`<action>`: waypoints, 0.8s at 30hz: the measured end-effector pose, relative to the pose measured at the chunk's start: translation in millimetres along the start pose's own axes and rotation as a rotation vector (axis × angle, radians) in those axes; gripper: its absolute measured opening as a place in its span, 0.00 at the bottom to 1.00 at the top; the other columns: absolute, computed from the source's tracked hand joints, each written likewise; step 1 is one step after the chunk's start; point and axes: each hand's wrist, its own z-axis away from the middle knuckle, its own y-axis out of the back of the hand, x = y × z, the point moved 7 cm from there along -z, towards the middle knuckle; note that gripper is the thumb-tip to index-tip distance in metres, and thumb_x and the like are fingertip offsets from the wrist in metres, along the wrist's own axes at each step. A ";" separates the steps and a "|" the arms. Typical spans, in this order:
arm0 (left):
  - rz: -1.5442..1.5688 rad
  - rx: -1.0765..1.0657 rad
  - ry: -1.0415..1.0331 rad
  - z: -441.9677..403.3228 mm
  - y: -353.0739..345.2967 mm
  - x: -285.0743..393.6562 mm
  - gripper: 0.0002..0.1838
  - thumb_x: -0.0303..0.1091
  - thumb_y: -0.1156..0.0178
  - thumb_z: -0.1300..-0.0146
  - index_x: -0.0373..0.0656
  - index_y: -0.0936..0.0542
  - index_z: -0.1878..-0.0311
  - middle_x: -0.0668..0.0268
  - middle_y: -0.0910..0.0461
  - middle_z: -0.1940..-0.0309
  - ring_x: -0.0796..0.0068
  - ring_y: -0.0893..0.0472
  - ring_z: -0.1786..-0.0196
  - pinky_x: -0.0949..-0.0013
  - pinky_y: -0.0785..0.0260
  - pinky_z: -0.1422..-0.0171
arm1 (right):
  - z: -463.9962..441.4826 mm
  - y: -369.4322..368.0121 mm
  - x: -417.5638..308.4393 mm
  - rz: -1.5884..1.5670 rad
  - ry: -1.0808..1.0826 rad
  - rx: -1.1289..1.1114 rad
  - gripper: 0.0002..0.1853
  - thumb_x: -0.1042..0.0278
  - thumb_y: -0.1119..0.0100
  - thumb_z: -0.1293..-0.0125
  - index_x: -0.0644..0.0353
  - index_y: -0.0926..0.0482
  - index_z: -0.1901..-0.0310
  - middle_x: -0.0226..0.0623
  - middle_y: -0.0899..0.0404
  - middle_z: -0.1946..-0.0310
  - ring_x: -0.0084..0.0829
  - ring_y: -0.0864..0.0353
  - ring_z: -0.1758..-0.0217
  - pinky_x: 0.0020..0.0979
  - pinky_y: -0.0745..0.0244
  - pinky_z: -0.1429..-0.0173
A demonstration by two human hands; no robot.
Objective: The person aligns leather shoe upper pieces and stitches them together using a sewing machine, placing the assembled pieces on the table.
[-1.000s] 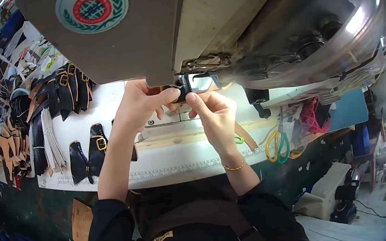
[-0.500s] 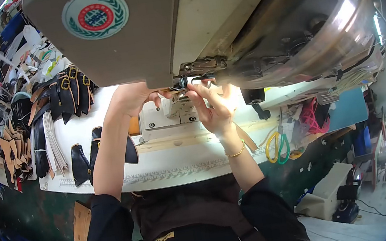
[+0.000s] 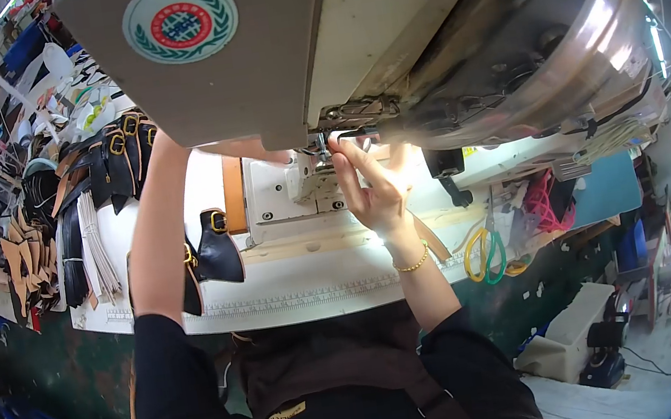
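Note:
The sewing machine (image 3: 247, 67) fills the top of the view. My right hand (image 3: 375, 187) is at its needle area (image 3: 321, 147), thumb and fingertips closed in a pinch; whatever they hold is too small or hidden to make out. My left hand (image 3: 250, 148) reaches behind the machine head, left of the needle. Most of its fingers are hidden there, so its grip does not show. Beneath the left forearm, black leather pieces with buckles (image 3: 216, 248) lie on the white table (image 3: 302, 278).
Yellow-and-green-handled scissors (image 3: 483, 255) lie right of my right wrist. A pile of black buckled straps (image 3: 113, 155) and a bundle of white strips (image 3: 92, 244) are on the left. A pink mesh item (image 3: 545, 201) sits near a blue board (image 3: 603, 189).
My left hand has shifted left and farther behind the machine head, its forearm swinging left and uncovering a buckled piece. My right hand stays pinched by the needle. The camera view has shifted slightly.

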 end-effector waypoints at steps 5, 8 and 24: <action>0.028 0.129 -0.278 -27.8 -21.1 7.1 0.17 0.43 0.41 0.46 0.39 0.22 0.62 0.64 0.21 0.66 0.69 0.23 0.64 0.67 0.30 0.62 | 4.7 21.5 -6.9 -0.083 -0.062 0.224 0.11 0.83 0.44 0.44 0.67 0.22 0.58 0.36 0.20 0.69 0.23 0.27 0.70 0.22 0.31 0.60; 0.044 0.191 -0.439 -29.1 -38.4 -0.1 0.19 0.45 0.40 0.47 0.39 0.22 0.61 0.63 0.21 0.64 0.69 0.24 0.62 0.67 0.31 0.60 | 7.5 49.5 4.2 -0.252 -0.154 0.603 0.13 0.81 0.42 0.49 0.70 0.24 0.59 0.36 0.21 0.73 0.26 0.25 0.77 0.21 0.30 0.71; 0.971 -0.146 0.269 26.5 -25.5 25.4 0.19 0.40 0.32 0.57 0.36 0.22 0.65 0.64 0.21 0.70 0.72 0.24 0.66 0.73 0.33 0.60 | 21.4 -25.8 -5.4 -0.960 -1.036 0.170 0.09 0.70 0.43 0.39 0.66 0.22 0.73 0.29 0.28 0.85 0.14 0.36 0.85 0.14 0.44 0.81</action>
